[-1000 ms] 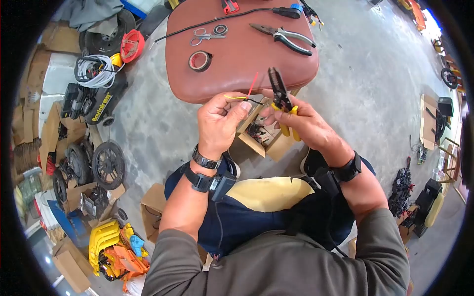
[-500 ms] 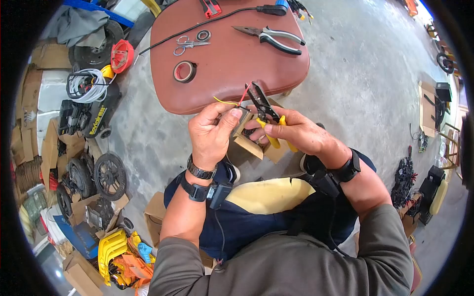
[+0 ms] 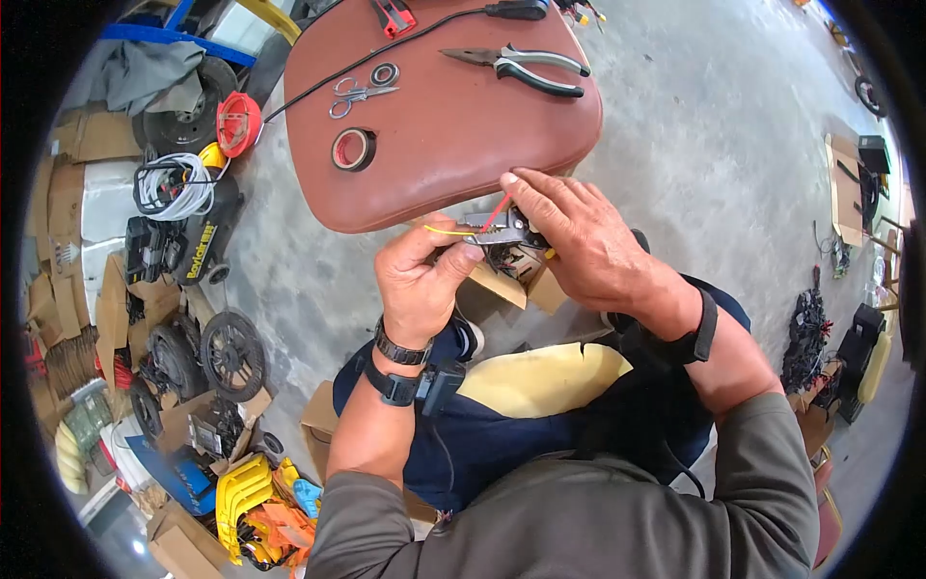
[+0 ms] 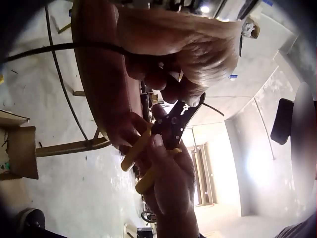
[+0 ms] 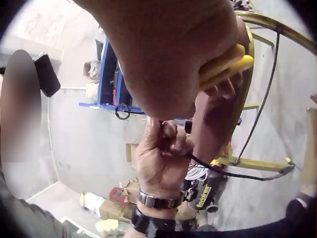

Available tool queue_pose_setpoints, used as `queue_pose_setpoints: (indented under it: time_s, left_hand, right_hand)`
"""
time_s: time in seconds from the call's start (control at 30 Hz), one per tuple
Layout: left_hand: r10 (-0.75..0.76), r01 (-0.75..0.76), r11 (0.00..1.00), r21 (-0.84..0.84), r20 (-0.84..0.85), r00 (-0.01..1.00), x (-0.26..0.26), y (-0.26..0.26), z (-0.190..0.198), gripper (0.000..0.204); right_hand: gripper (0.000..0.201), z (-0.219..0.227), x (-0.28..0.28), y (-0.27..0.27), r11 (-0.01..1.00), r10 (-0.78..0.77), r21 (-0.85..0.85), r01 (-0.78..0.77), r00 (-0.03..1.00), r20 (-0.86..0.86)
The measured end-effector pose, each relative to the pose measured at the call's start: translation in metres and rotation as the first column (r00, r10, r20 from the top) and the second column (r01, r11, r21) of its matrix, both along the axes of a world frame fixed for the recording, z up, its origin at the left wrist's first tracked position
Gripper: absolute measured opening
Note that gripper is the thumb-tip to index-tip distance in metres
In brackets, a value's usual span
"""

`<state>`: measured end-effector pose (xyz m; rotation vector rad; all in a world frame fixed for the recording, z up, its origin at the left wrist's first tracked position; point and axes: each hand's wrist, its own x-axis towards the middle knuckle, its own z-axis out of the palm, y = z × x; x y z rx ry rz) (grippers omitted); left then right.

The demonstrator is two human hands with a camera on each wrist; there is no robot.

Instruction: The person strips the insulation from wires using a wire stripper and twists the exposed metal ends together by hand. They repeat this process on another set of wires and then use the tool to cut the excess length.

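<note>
My left hand (image 3: 421, 277) pinches a thin yellow wire (image 3: 437, 231) and a red wire (image 3: 497, 210) between thumb and fingertips, just off the near edge of the brown padded seat (image 3: 434, 164). My right hand (image 3: 579, 246) lies palm down, fingers curled round a yellow-handled wire stripper (image 3: 500, 233). The tool lies level, with its dark head at the wires right beside my left fingertips. In the left wrist view the wire stripper (image 4: 172, 128) shows its dark head and yellow handles (image 4: 136, 154) inside my right hand (image 4: 171, 191). The right wrist view shows the yellow handles (image 5: 225, 64) and my left hand (image 5: 158, 153).
On the seat lie a roll of tape (image 3: 353, 150), scissors (image 3: 359, 92), a smaller tape ring (image 3: 385, 73), grey-handled pliers (image 3: 511, 66) and a black cable (image 3: 386, 48). A cardboard box (image 3: 511, 282) sits below my hands. Wheels (image 3: 231, 355), a compressor (image 3: 183, 241) and boxes crowd the floor at left.
The wire stripper has swung from upright to level, and its head has come in to the wires at my left fingertips. My right hand has turned palm down over the handles.
</note>
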<state>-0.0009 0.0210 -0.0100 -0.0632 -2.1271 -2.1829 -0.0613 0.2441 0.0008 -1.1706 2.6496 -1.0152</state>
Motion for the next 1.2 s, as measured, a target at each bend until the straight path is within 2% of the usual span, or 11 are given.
queue_pose_setpoints:
  time_s: [0.07, 0.27, 0.37, 0.57, 0.77, 0.97, 1.2]
  left_hand:
    - [-0.018, 0.018, 1.000, -0.002, -0.024, 1.000, -0.0017, -0.0014, 0.0007, 0.014]
    - [-0.064, 0.067, 0.997, 0.026, -0.112, 0.992, -0.0050, -0.0011, -0.0001, 0.018]
    - [-0.079, 0.074, 0.996, -0.044, -0.129, 0.989, -0.0064, -0.0022, 0.0002, 0.018]
    - [-0.087, 0.079, 0.995, -0.063, -0.135, 0.987, -0.0083, 0.0006, 0.0042, 0.019]
    - [-0.076, 0.080, 0.996, 0.032, -0.131, 0.988, -0.0063, 0.0018, -0.0026, 0.019]
    - [-0.066, 0.068, 0.998, 0.012, -0.139, 0.988, -0.0061, 0.0013, -0.0045, 0.019]
    - [-0.045, 0.046, 0.999, 0.009, -0.074, 0.996, -0.0030, 0.0037, 0.0014, 0.020]
  right_hand:
    - [0.069, 0.0002, -0.0019, 0.0010, 1.000, -0.011, 0.021, 0.012, 0.996, -0.086]
    - [0.065, 0.0043, -0.0029, 0.0027, 1.000, -0.021, 0.011, 0.023, 0.988, -0.156]
    - [0.064, 0.0043, -0.0020, 0.0033, 0.999, -0.025, 0.022, 0.029, 0.983, -0.181]
    - [0.064, 0.0068, -0.0017, 0.0038, 0.999, -0.026, 0.020, 0.030, 0.987, -0.157]
    - [0.063, 0.0068, 0.0001, 0.0019, 1.000, -0.017, 0.018, 0.020, 0.989, -0.149]
    - [0.062, 0.0054, 0.0006, 0.0021, 1.000, -0.009, 0.023, 0.012, 0.991, -0.133]
    - [0.062, 0.0070, 0.0006, 0.0014, 1.000, -0.003, 0.020, 0.006, 0.992, -0.125]
